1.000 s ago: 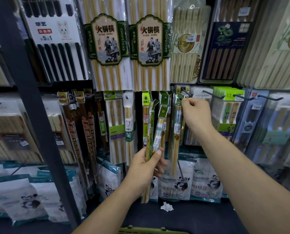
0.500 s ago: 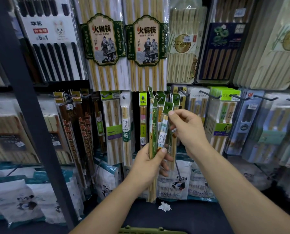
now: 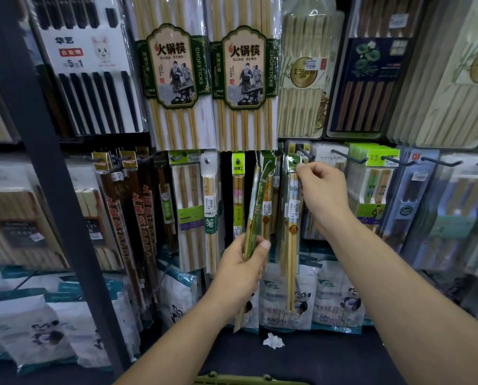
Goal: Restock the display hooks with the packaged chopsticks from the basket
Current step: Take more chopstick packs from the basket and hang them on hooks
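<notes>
My left hand (image 3: 242, 270) grips a small bunch of green-topped chopstick packs (image 3: 255, 212) upright in front of the display, thumb pressed across their lower part. My right hand (image 3: 322, 193) pinches the green header of one narrow chopstick pack (image 3: 292, 215) and holds it up at a black display hook (image 3: 304, 154) in the middle row. The pack hangs straight down from my fingers. Whether its hole sits on the hook is hidden by my fingers. The olive-green basket (image 3: 243, 379) shows only as a rim at the bottom edge.
Large hot-pot chopstick packs (image 3: 173, 79) hang in the row above. More hooks with packs (image 3: 371, 184) run to the right. Panda-printed bags (image 3: 282, 295) stand on the dark shelf below. A dark upright post (image 3: 46, 162) crosses the left. A crumpled white scrap (image 3: 273, 340) lies on the shelf.
My right hand drew one pack out of the bunch in my left hand and lifted it up and right to the hook. My left hand stayed nearly still with the remaining packs.
</notes>
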